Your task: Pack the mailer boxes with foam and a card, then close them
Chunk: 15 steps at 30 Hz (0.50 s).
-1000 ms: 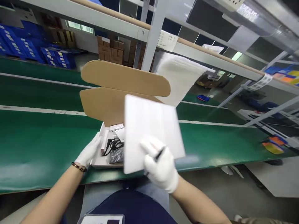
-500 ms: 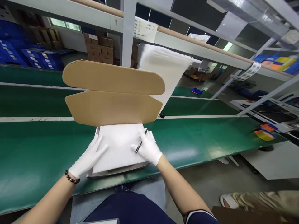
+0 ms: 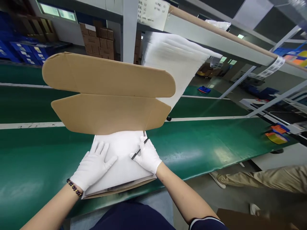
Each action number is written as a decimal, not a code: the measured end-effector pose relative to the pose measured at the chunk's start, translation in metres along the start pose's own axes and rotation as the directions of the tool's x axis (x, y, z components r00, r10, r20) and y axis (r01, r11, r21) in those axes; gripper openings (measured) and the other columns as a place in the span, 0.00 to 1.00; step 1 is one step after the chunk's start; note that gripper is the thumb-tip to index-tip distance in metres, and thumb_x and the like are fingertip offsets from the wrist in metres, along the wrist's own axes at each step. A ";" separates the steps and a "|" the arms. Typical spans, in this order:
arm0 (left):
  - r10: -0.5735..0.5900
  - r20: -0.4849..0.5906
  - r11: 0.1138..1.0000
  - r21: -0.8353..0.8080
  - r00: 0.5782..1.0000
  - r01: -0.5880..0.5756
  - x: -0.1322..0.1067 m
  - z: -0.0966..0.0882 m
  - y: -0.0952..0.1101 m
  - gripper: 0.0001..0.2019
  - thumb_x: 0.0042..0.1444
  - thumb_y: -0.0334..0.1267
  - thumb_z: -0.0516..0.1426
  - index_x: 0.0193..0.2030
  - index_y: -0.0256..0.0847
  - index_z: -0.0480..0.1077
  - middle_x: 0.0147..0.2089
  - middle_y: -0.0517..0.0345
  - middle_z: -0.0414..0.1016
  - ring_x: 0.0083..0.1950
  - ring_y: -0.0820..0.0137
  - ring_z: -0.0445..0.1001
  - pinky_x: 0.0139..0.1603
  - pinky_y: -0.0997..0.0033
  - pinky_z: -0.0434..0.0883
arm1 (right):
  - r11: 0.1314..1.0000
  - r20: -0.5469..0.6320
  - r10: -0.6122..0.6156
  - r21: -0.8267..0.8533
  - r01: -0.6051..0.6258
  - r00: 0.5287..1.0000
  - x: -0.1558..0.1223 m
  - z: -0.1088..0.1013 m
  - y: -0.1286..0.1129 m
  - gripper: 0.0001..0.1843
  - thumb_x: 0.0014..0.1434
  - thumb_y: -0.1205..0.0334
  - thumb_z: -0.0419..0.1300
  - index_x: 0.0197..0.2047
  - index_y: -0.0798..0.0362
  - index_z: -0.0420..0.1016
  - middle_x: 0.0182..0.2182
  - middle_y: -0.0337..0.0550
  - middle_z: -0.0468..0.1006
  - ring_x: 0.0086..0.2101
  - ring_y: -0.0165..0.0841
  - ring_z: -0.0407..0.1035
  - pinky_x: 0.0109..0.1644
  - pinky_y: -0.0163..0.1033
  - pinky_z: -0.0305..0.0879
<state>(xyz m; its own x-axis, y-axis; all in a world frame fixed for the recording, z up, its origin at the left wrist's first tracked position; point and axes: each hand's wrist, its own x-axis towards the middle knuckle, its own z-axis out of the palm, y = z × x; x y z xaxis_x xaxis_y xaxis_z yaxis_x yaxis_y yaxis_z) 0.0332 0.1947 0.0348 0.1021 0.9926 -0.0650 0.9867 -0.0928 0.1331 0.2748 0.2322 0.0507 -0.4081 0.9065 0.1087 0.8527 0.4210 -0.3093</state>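
Flatly, a white foam sheet (image 3: pixel 122 164) lies over the cardboard box (image 3: pixel 134 185), which sits near the front edge of the green tabletop (image 3: pixel 203 147). Its brown lid (image 3: pixel 112 111) is raised behind, tuck flap uppermost. The left hand (image 3: pixel 93 166), white-gloved, rests on the sheet's left side with fingers spread and nothing gripped; a beaded bracelet (image 3: pixel 74 187) circles that wrist. At the opposite edge, the right hand (image 3: pixel 147 156), also gloved, touches the sheet while keeping a black pen (image 3: pixel 139 150) clasped between thumb and fingers, slanting across them. Along the sheet's front edge, a narrow dark gap shows beside the box wall. Beyond the lid, to its right, hang white sheets (image 3: pixel 170 60). Farther right, another person's khaki trouser leg (image 3: pixel 263 179) shows above the floor (image 3: pixel 201 191).
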 end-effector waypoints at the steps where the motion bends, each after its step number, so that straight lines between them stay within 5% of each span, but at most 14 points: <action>1: -0.006 0.022 1.000 0.007 1.000 0.006 0.005 -0.001 0.000 0.42 0.60 0.60 0.42 0.68 0.23 0.59 0.71 0.35 0.56 0.75 0.47 0.44 0.72 0.46 0.51 | 1.000 -0.010 -0.015 0.004 0.015 1.000 0.006 0.001 0.002 0.32 0.57 0.45 0.63 0.53 0.65 0.70 0.59 0.67 0.63 0.64 0.54 0.51 0.67 0.54 0.52; 7: -0.027 -0.026 0.999 -0.041 0.999 0.026 0.041 -0.018 -0.009 0.38 0.61 0.58 0.42 0.72 0.35 0.54 0.75 0.46 0.48 0.76 0.51 0.38 0.72 0.49 0.50 | 1.000 0.028 -0.013 0.012 0.013 1.000 0.057 0.004 0.009 0.37 0.57 0.41 0.64 0.58 0.61 0.67 0.59 0.62 0.62 0.55 0.52 0.62 0.59 0.53 0.63; 10: -0.024 0.041 0.997 -0.078 0.999 0.027 0.058 -0.025 -0.015 0.37 0.62 0.58 0.42 0.73 0.40 0.53 0.75 0.51 0.50 0.76 0.53 0.41 0.73 0.50 0.49 | 0.999 0.044 0.016 0.032 -0.017 0.999 0.073 0.004 0.013 0.37 0.57 0.39 0.62 0.60 0.58 0.65 0.61 0.62 0.61 0.54 0.52 0.65 0.55 0.53 0.66; 15: -0.031 0.012 0.997 -0.071 0.999 0.031 0.084 -0.028 -0.015 0.39 0.61 0.59 0.43 0.72 0.35 0.55 0.74 0.47 0.52 0.76 0.50 0.40 0.72 0.49 0.49 | 0.998 0.114 0.035 0.055 -0.041 0.993 0.101 -0.002 0.021 0.42 0.58 0.42 0.63 0.66 0.60 0.58 0.64 0.65 0.57 0.55 0.52 0.66 0.57 0.51 0.65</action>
<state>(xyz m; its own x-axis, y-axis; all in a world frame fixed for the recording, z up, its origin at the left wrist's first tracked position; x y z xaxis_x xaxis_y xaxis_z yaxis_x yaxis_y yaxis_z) 0.0238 0.2817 0.0548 0.0733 0.9941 -0.0804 0.9780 -0.0559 0.2011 0.2519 0.3325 0.0570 -0.4128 0.9108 -0.0110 0.8495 0.3806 -0.3653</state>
